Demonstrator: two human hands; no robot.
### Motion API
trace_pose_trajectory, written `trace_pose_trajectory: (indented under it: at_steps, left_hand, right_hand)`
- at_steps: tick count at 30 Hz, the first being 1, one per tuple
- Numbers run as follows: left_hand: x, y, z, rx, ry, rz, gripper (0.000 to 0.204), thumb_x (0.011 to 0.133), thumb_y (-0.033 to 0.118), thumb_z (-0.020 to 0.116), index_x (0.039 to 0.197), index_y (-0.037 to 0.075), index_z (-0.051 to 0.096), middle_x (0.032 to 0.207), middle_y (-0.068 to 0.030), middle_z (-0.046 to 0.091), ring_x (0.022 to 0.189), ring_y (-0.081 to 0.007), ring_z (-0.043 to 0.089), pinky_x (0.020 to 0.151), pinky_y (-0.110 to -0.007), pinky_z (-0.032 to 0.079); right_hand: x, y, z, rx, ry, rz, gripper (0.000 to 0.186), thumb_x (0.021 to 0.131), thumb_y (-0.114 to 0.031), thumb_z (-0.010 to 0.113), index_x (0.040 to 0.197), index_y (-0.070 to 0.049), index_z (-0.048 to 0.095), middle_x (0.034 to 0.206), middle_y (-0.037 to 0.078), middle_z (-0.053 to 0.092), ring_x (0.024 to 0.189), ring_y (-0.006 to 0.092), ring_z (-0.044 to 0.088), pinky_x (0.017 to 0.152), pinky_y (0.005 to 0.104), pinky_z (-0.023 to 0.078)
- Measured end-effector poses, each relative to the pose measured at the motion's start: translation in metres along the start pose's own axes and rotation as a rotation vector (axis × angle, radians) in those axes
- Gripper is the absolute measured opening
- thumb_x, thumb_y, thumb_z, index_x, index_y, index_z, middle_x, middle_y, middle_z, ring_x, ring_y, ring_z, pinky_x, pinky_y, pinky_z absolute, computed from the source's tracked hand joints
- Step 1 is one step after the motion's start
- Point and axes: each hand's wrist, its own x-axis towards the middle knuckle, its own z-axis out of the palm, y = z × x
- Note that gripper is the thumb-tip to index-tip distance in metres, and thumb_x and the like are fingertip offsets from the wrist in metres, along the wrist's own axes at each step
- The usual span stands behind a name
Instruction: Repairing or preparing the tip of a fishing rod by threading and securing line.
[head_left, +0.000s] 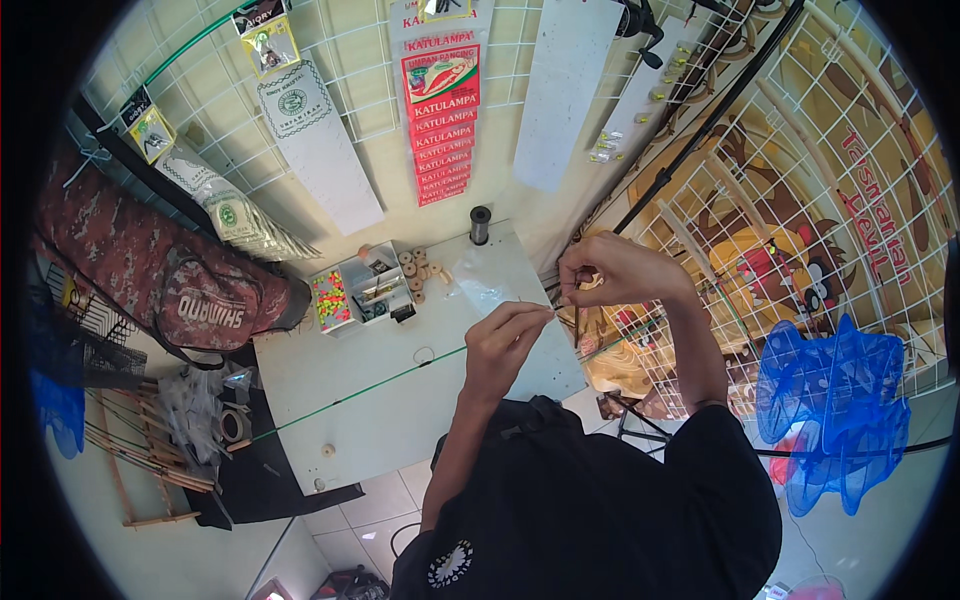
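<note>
My left hand (pixel 505 340) is pinched above the white table (pixel 345 445) at its right half, fingertips together on something too fine to make out. My right hand (pixel 620 270) is higher and to the right, fingers curled in a pinch, its held item also unclear. A thin green rod (pixel 350 400) lies diagonally across the table below my hands, with a small loop (pixel 423 354) beside it. Cork rings (pixel 408 268), a black spool (pixel 479 225), a clear bag (pixel 480 285) and a parts box (pixel 370 290) with bright floats (pixel 330 300) are at the table's back.
Hanging packets (pixel 440 120) line the back wire grid. A camouflage bag (pixel 170 280) stands left, near plastic bags, a tape roll (pixel 236 425) and wooden racks (pixel 150 460). A wire grid (pixel 760 200) over patterned fabric and blue nets (pixel 830 390) are on the right.
</note>
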Motion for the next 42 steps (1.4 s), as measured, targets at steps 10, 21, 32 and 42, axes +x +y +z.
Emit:
trace_pose_trajectory:
  at_steps: [10, 21, 32, 42]
  left_hand:
    - [-0.003, -0.002, 0.001, 0.073, -0.021, 0.090, 0.014, 0.078, -0.003, 0.067, 0.091, 0.001, 0.069, 0.091, -0.0082, 0.069, 0.078, -0.0217, 0.068, 0.066, -0.030, 0.055]
    - [-0.004, -0.001, 0.002, 0.088, -0.037, 0.059, 0.013, 0.076, -0.005, 0.071, 0.086, 0.003, 0.070, 0.088, -0.0073, 0.070, 0.077, -0.0193, 0.069, 0.064, -0.028, 0.055]
    - [-0.003, 0.002, 0.002, 0.099, -0.023, 0.070, 0.012, 0.076, -0.004, 0.071, 0.085, 0.002, 0.070, 0.088, -0.0067, 0.070, 0.077, -0.0185, 0.069, 0.064, -0.028, 0.056]
    - [-0.003, -0.003, 0.001, 0.080, -0.025, 0.067, 0.013, 0.076, -0.004, 0.070, 0.088, 0.002, 0.070, 0.089, -0.0073, 0.069, 0.077, -0.0192, 0.069, 0.064, -0.028, 0.055]
  right_hand:
    - [0.010, 0.009, -0.008, 0.017, -0.153, -0.027, 0.011, 0.082, -0.011, 0.069, 0.082, -0.001, 0.066, 0.065, 0.006, 0.056, 0.060, 0.0166, 0.050, 0.057, 0.0309, 0.041]
    - [0.010, 0.009, -0.010, -0.080, -0.167, -0.069, 0.011, 0.083, -0.014, 0.067, 0.085, -0.004, 0.064, 0.074, 0.006, 0.056, 0.068, 0.0204, 0.055, 0.064, 0.0341, 0.043]
    - [0.011, 0.003, -0.010, -0.036, -0.063, -0.106, 0.009, 0.079, -0.015, 0.070, 0.085, -0.009, 0.071, 0.077, 0.006, 0.066, 0.074, 0.0219, 0.061, 0.071, 0.0349, 0.047]
    - [0.008, -0.004, -0.004, 0.002, 0.054, 0.027, 0.009, 0.078, -0.010, 0.073, 0.087, -0.009, 0.072, 0.079, 0.003, 0.068, 0.067, 0.0177, 0.058, 0.061, 0.0314, 0.044]
